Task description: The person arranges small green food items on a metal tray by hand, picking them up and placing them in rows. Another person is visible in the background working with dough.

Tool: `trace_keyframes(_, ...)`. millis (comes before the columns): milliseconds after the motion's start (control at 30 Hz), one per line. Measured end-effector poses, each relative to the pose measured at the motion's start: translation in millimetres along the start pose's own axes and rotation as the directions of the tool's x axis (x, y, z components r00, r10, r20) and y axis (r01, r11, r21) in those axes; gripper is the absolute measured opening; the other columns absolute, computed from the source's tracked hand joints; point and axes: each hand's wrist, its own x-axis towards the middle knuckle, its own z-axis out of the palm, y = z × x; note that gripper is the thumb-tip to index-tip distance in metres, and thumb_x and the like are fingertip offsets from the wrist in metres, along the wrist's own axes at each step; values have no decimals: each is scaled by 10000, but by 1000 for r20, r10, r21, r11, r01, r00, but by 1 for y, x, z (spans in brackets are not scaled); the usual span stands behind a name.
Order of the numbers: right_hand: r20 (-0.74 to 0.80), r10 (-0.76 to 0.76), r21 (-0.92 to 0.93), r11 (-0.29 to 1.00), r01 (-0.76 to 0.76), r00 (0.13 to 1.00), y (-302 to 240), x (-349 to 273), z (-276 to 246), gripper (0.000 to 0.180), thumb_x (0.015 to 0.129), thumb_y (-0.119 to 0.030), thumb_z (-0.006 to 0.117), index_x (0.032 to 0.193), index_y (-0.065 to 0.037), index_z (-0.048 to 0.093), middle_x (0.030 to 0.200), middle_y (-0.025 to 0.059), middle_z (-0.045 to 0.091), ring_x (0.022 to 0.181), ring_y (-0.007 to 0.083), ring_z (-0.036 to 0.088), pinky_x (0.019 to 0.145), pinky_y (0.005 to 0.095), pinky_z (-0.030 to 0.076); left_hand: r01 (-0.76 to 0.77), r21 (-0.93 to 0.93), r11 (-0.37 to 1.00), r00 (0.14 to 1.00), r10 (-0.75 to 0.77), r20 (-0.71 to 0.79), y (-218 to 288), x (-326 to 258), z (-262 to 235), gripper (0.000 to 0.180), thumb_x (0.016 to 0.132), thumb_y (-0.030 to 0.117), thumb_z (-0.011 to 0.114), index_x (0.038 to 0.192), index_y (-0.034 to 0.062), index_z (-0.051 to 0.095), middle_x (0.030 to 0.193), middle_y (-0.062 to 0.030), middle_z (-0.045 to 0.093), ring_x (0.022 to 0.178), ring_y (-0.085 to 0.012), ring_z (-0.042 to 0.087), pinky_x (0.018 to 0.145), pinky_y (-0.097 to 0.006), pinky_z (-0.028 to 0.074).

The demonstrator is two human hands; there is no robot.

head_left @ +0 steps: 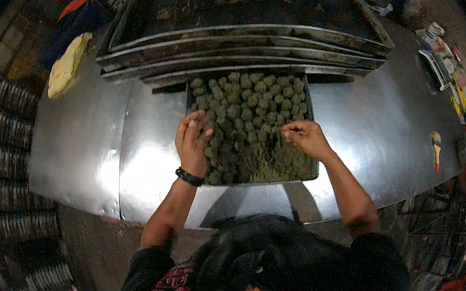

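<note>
Metal table (pixel 89 146) fills my feed. Tray (pixel 317 176) of greenish balls (pixel 250 98) lies between left hand (pixel 190 140), fingers loose and unclenched over left side, and right hand (pixel 309 140), fingertips pinched (can't tell on what). Loose crumbs (pixel 285 166): right hand nearer.

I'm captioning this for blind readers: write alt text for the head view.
A person's left hand, fingers parted, and pinched right hand are at a tray of greenish-brown balls, with loose crumbs in its near right part. Behind it, dark trays are stacked on a metal table; a flat brush lies at right.
</note>
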Motion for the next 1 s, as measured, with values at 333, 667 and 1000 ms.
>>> trace_keyframes(333, 557, -378, -381, 674, 632, 739, 17, 0, -34, 297, 744, -202, 671, 997, -50, 638, 1026, 132, 616, 937, 282, 592, 761, 377, 487, -360, 892, 273, 786, 604, 132, -55, -75, 19, 235, 832, 86, 491, 1054, 30, 542, 1153, -128, 515, 1164, -309, 413, 949, -426, 339)
trace_keyframes(667, 812, -456, -282, 241, 929, 365, 26, 2, 43, 451, 717, -172, 655, 1124, -17, 538, 1260, 148, 458, 1139, 299, 468, 930, 363, 426, -137, 953, 270, 710, 698, -96, -76, -73, 33, 433, 643, -71, 447, 1061, 28, 502, 1149, -134, 502, 1190, -354, 375, 997, -436, 308)
trace_keyframes(1000, 900, -189, -382, 93, 920, 393, 31, 14, 72, 162, 648, -85, 595, 791, -16, 624, 849, 150, 617, 778, 308, 616, 690, 385, 513, -121, 946, 301, 672, 726, -145, -73, -75, 29, 321, 705, -34, 447, 1013, 8, 525, 1065, -187, 540, 1105, -368, 451, 939, -438, 358)
